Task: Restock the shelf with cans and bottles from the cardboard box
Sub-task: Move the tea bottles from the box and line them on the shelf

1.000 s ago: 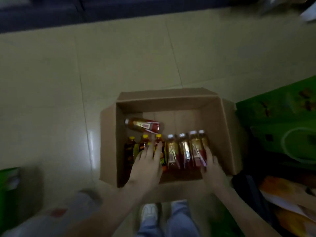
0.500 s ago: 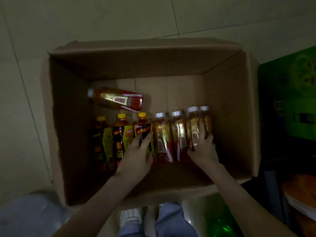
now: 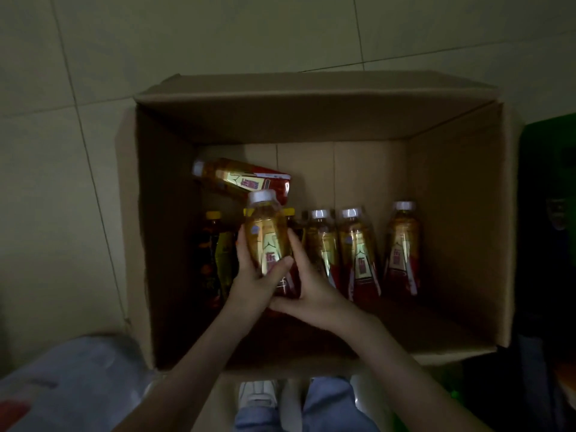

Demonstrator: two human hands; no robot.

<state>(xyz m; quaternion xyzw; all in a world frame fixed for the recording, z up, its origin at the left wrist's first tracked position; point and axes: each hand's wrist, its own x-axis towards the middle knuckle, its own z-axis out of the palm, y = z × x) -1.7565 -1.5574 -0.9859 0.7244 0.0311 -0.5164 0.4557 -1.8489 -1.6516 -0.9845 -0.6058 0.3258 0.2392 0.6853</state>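
An open cardboard box (image 3: 461, 232) stands on the tiled floor. Inside it, both hands hold one amber tea bottle with a white cap (image 3: 265, 232), lifted above the others. My left hand (image 3: 252, 282) wraps its lower left side, thumb across the label. My right hand (image 3: 308, 288) cups its right side and base. Three white-capped bottles (image 3: 358, 254) stand in a row to the right, with a gap before the last. Dark yellow-capped bottles (image 3: 215, 254) stand at the left, partly hidden. Another white-capped bottle (image 3: 243, 179) lies on its side behind.
Pale floor tiles (image 3: 218, 32) surround the box. A green crate or carton (image 3: 548, 157) sits dark at the right. A bluish plastic bag (image 3: 71, 375) lies at the lower left. My shoes and jeans (image 3: 311, 403) show below the box's near wall.
The view has closed in on the box. My right hand took a white-capped bottle from the row and brought it left; my left hand left the yellow-capped bottles and now holds it too.
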